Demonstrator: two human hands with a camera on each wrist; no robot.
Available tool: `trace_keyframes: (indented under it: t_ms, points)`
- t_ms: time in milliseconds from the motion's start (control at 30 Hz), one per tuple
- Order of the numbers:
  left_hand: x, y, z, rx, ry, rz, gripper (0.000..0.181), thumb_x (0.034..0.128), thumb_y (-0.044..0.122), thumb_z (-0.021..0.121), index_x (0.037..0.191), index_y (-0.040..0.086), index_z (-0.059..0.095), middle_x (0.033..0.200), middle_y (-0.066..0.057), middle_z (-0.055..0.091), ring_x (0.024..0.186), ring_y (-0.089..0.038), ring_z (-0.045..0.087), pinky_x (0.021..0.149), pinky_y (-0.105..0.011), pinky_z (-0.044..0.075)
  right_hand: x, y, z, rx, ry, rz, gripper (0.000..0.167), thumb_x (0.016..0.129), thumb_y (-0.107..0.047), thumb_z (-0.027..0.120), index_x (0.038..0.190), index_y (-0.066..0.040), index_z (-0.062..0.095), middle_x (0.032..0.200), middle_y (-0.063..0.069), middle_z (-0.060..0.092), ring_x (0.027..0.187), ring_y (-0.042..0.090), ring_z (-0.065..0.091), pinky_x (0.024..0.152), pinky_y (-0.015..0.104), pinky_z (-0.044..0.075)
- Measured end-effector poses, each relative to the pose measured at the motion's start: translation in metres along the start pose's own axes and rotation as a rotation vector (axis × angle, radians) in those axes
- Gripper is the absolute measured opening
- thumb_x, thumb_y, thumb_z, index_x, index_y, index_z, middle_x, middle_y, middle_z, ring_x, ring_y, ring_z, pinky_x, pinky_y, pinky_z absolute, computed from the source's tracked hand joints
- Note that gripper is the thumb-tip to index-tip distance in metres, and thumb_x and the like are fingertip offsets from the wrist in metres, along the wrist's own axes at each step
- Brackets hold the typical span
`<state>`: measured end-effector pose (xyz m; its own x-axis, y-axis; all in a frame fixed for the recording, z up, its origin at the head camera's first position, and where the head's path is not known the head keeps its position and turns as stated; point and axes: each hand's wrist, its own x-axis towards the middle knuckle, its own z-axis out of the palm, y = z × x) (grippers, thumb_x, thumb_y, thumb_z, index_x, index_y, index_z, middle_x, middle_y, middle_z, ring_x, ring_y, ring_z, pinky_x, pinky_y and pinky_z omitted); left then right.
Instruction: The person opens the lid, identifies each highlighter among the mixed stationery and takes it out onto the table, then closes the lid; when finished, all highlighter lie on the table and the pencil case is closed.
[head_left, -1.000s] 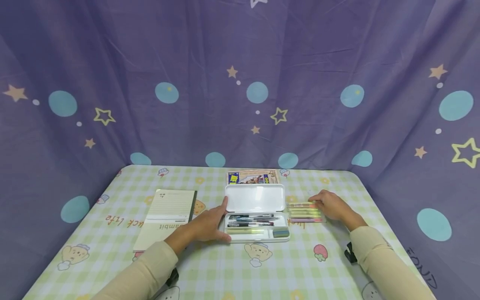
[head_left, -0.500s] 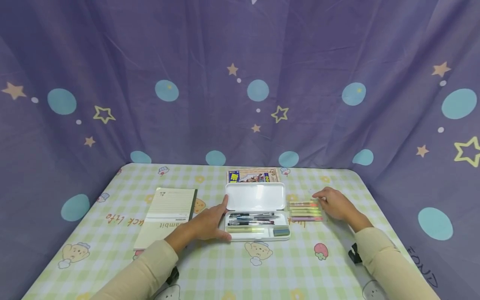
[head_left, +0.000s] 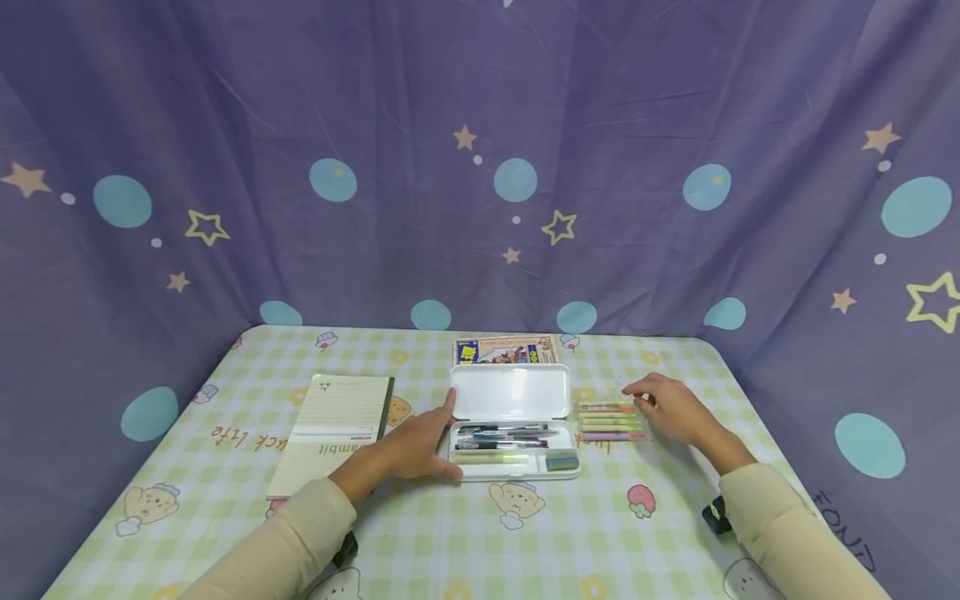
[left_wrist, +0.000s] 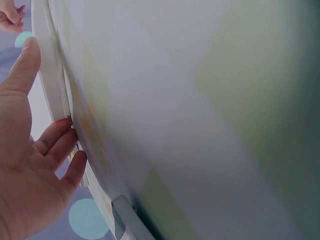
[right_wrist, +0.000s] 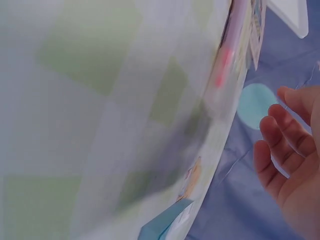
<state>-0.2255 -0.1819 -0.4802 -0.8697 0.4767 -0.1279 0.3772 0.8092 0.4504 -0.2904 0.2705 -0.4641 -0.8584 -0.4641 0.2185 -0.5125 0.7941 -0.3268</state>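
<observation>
A white pencil case lies with its lid raised on the table. Several pens fill its back compartment; a yellowish pen and a blue-grey eraser lie in the front part. My left hand rests against the case's left side, thumb at the front corner, fingers along the back; in the left wrist view its fingertips touch the case edge. Right of the case lie several highlighters, seemingly in a clear sleeve. My right hand hovers just beyond their right end, fingers loosely bent, holding nothing.
A notebook lies to the left, partly behind my left forearm. Behind the raised lid is a picture booklet or box, partly hidden. A checked cloth covers the table, and a purple curtain hangs around it.
My right hand has let go of the right end of the highlighters and drawn slightly to the right. The left hand stays on the pencil case.
</observation>
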Motion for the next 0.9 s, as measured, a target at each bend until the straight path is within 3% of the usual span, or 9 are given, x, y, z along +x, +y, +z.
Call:
trace_keyframes:
  t_ms: [267,500,900]
  points:
    - [-0.001,0.001,-0.001,0.004,0.001,-0.003,0.138,0.0732,0.065,0.081,0.164,0.006,-0.005,0.147,-0.008,0.056,0.143,-0.029,0.048,0.121,-0.045,0.036,0.0,-0.019,0.0,0.031,-0.008,-0.067,0.02,0.097,-0.005,0.066,0.114,-0.006,0.076,0.097,0.005,0.072,0.077,0.006,0.058,0.066,0.026,0.051]
    - [-0.001,0.001,-0.001,-0.007,0.0,-0.013,0.138,0.0727,0.065,0.082,0.164,0.007,-0.004,0.148,-0.009,0.055,0.145,-0.03,0.046,0.122,-0.045,0.035,0.003,-0.041,0.005,0.026,-0.023,-0.126,0.019,0.095,-0.006,0.068,0.112,-0.009,0.077,0.09,-0.005,0.068,0.078,0.004,0.059,0.069,0.027,0.052]
    - [0.001,-0.001,0.0,-0.005,-0.001,-0.004,0.138,0.0732,0.065,0.081,0.164,0.006,-0.005,0.148,-0.008,0.055,0.143,-0.029,0.048,0.121,-0.045,0.037,0.009,-0.072,0.02,0.043,-0.105,-0.227,0.022,0.097,-0.007,0.066,0.115,-0.009,0.077,0.1,0.003,0.072,0.076,0.001,0.054,0.067,0.024,0.048]
